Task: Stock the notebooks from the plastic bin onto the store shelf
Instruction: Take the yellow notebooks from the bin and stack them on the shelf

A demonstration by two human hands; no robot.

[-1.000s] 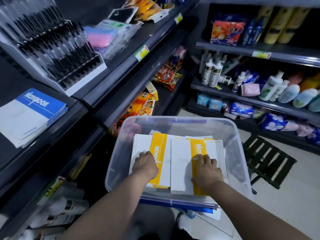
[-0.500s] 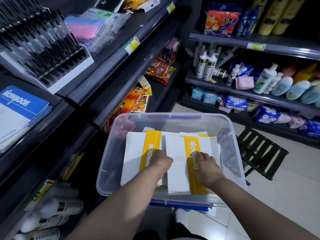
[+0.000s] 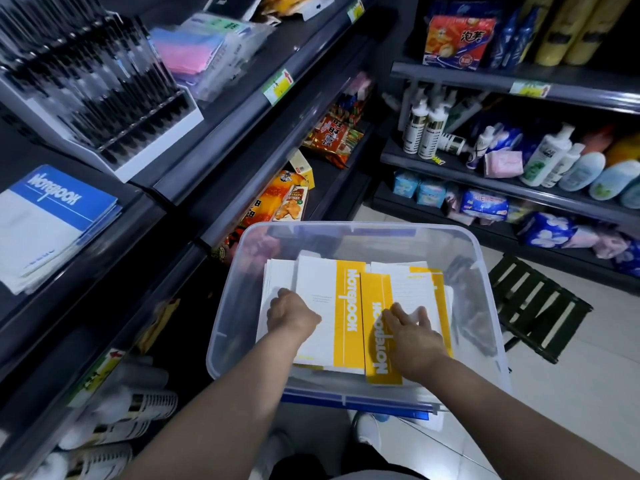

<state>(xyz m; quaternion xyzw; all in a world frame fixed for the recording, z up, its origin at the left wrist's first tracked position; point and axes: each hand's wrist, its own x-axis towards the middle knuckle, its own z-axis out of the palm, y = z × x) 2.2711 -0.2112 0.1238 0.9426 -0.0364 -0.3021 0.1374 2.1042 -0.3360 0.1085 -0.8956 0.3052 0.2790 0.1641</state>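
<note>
since half a second ago, the left hand has been drawn from the yellow band out to the left edge of the top notebook, and the right hand has been flattened. the left fingers are curled over that edge and appear to grip it, though the tips are hidden. the right fingers are spread straight and pressed on the second notebook; nothing is held by them.

both notebooks lie in the plastic bin, with their long axes running away from the person. the store shelf lies up and to the left, so the left hand is judged the nearer.

counted: one bin, two hands, three yellow-banded covers including a third notebook, with more sheets beneath that cannot be numbered. one stack of blue notebooks is already shelved.
</note>
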